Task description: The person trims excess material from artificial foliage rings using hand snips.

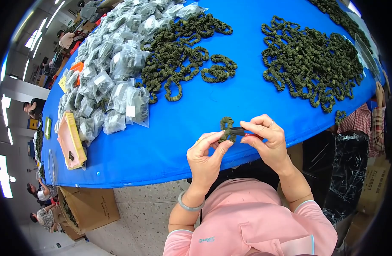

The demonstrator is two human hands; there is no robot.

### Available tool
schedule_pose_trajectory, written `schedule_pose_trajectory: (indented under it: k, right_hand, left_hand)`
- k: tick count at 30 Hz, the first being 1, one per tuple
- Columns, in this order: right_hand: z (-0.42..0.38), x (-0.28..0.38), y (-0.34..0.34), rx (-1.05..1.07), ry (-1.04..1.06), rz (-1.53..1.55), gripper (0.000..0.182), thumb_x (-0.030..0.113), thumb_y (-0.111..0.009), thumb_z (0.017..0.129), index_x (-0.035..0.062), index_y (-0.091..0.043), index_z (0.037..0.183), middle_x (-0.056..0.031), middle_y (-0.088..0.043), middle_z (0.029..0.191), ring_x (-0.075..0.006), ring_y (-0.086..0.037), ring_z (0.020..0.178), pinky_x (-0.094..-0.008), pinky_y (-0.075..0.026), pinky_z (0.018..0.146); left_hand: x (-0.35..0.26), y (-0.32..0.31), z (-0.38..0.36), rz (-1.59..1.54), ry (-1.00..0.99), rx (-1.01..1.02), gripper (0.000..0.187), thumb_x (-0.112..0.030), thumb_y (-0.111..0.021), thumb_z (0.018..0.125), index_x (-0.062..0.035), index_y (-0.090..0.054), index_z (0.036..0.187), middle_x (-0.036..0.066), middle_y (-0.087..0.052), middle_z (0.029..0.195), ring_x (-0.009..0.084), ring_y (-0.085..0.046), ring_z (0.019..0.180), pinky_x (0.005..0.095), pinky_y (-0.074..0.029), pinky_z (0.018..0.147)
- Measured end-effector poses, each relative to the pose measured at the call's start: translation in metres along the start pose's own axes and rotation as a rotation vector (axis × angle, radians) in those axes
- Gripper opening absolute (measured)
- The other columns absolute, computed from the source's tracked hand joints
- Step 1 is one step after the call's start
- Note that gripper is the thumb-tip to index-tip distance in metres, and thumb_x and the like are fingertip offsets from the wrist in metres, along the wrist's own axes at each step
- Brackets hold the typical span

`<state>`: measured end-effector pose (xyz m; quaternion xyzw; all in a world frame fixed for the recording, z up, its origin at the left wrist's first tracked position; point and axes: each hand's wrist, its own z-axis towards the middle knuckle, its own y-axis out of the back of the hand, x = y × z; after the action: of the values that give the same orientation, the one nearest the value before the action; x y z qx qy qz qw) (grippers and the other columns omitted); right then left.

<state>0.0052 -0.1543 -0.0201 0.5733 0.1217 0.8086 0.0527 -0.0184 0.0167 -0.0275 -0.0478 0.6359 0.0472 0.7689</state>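
My left hand (206, 160) pinches a dark green scrunchie (226, 123) between thumb and fingers, just above the table's near edge. In my right hand (267, 140) is a small black and red tool that looks like thread snips (238, 131); its black tip points left and meets the scrunchie. The exact shape of the tip is partly hidden by my left fingers. Ahead of my hands lie a loose pile of dark green scrunchies (179, 59) and a smaller clump (219, 69) beside it. A larger scrunchie pile (311, 64) spreads to the right.
A blue-covered table (162, 149) fills the middle. Many clear plastic bags (115, 72) are heaped at its left, near a pink-and-yellow tray (72, 141). Below stands a cardboard box (95, 209). Other people sit at the far left; a person's hand (380, 94) shows at right.
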Motion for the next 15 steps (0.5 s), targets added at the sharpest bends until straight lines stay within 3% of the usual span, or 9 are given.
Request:
schedule_pose_trajectory:
  k: [5, 15]
  right_hand:
    - [-0.0007, 0.0028, -0.0026, -0.002, 0.131, -0.136, 0.033, 0.002, -0.076, 0.070, 0.0067, -0.070, 0.102, -0.0051, -0.058, 0.091, -0.0102, -0.047, 0.061, -0.0209, -0.041, 0.050]
    - [-0.0030, -0.0003, -0.0048, 0.010, 0.132, -0.121, 0.038, 0.002, -0.077, 0.066, 0.0074, -0.070, 0.103, -0.0050, -0.057, 0.090, -0.0118, -0.046, 0.065, -0.0215, -0.038, 0.051]
  left_hand:
    - [-0.0052, -0.0005, 0.0026, 0.296, -0.239, -0.071, 0.026, 0.008, -0.074, 0.067, -0.0027, -0.063, 0.088, 0.008, -0.064, 0.088, 0.0120, -0.055, 0.072, 0.0208, -0.046, 0.062]
    - [-0.0076, -0.0023, 0.0065, 0.437, -0.466, -0.112, 0.028, 0.010, -0.074, 0.063, -0.0062, -0.062, 0.083, 0.005, -0.064, 0.085, 0.0176, -0.053, 0.070, 0.0257, -0.046, 0.060]
